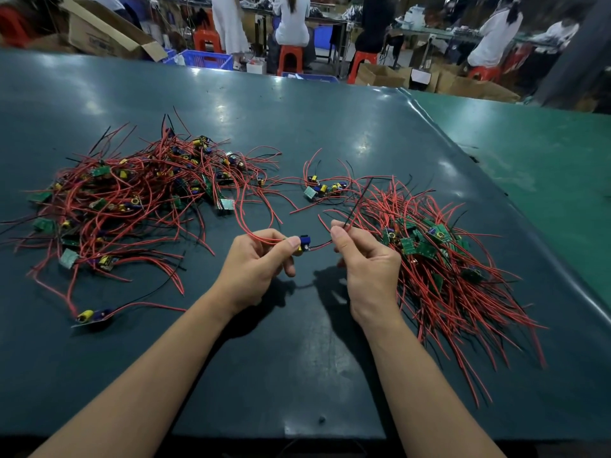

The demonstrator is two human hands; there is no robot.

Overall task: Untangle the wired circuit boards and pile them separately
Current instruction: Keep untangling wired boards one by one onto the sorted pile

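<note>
— Holding it like that looks right: the left hand [256,259] pinches the small circuit board [304,243] by its body, and the right hand [365,259] pinches that board's thin wires [350,223], both raised just above the bench [297,375] between the two heaps.

— How will it handle?

— Light, I'd judge. A stiff little green board with blue and yellow parts, trailing limp red and black leads that snag easily. Grip the board's edges and draw the wires out gently; tugging may strain the solder joints.

— And the rest?

— The tangled heap [132,196] lies on the left, the sorted pile [439,259] on the right with its leads lying roughly one way, on a smooth, glossy dark mat.
</note>
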